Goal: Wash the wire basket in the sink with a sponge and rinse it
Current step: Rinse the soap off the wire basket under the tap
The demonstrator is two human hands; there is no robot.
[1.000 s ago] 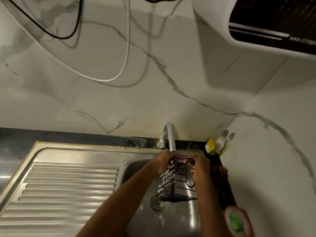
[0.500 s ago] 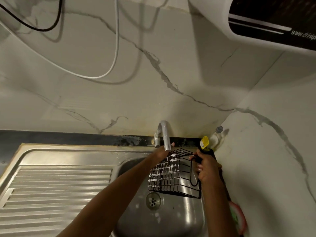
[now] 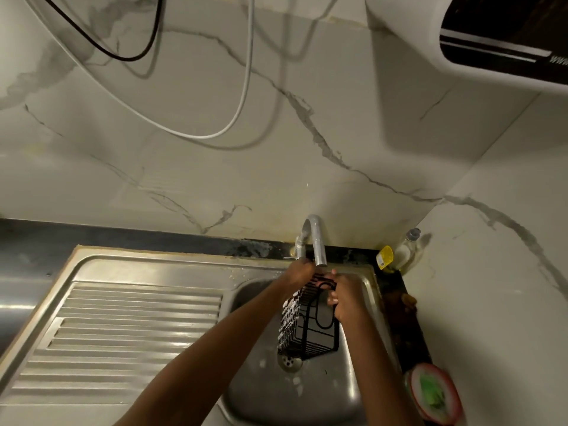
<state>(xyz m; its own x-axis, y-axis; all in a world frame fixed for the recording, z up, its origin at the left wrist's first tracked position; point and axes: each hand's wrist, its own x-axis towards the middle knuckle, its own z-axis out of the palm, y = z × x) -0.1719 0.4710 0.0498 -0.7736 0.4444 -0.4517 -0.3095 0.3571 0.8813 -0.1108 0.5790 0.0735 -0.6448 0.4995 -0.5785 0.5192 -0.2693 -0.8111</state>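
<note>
**Wire basket: held under the tap, suds still on**

The black rectangular wire basket [image 3: 307, 321] hangs above the bowl of the stainless steel sink [image 3: 307, 392], its top end directly below the outlet of the curved chrome tap [image 3: 316, 241] and its lower end just over the round drain strainer [image 3: 289, 361]. White foam clings to the wires of its left face. The left hand [image 3: 299, 272] grips the basket's top edge. The right hand [image 3: 342, 295] grasps the upper right side, fingers curled round the wire. No stream of water can be made out at the tap.

Judged state: scrubbing appears done; rinsing is in progress or about to begin.

Hazards from this position:
- Slip. Soapy wire gives a poor hold; a relaxed grip could drop the basket onto the drain strainer.
- Incomplete rinse. Foam sits on one face only; if the basket is not turned under the outlet, residue is likely to remain.
- Splash. Water striking open mesh scatters, and could reach the black worktop [image 3: 396, 302] and the clear plastic bottle with a yellow label [image 3: 407, 250] in the corner.

Legible writing: the white wall-mounted appliance [image 3: 430, 35] at upper right carries white lettering on its dark panel, cut off at the frame edge; only "ww" reads. The bottle's label print is too small to read.
</note>
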